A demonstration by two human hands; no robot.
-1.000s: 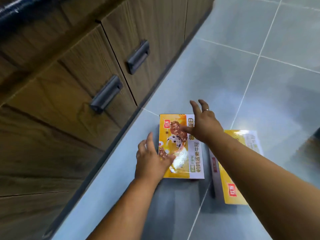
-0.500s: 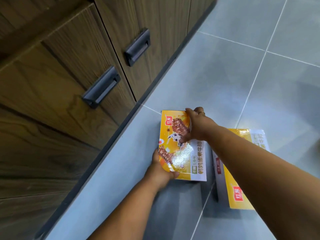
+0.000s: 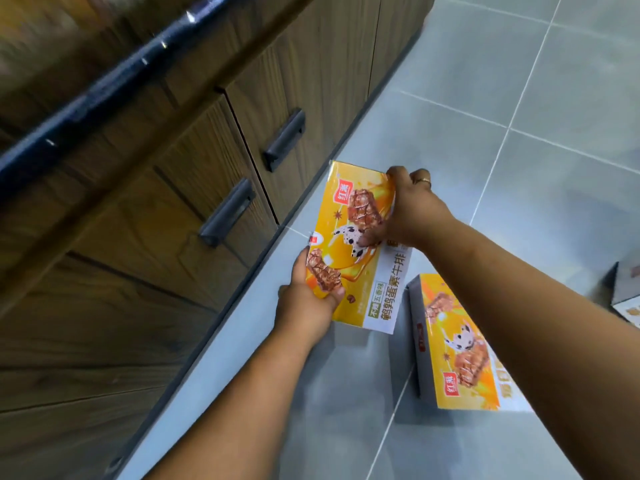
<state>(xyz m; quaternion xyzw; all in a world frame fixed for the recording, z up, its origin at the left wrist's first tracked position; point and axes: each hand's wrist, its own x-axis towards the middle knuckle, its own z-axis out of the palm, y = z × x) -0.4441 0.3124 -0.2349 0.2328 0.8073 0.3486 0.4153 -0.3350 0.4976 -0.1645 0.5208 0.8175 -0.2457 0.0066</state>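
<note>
A yellow snack box (image 3: 360,251) is gripped at its near edge by the left hand (image 3: 308,303) and at its far edge by the right hand (image 3: 408,213), above the grey tiled floor (image 3: 519,98). A second matching box (image 3: 457,344) is seen lying just beside it, near wooden cabinets (image 3: 173,202).

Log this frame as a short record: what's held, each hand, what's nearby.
Held item: yellow snack box, seemingly raised off the tile floor
Left hand: grips the box's near edge, thumb on top
Right hand: grips the far edge, thumb on the front
Nearby: second matching box lying on the floor, to the right
Background: wooden cabinet with dark handles, on the left
</note>
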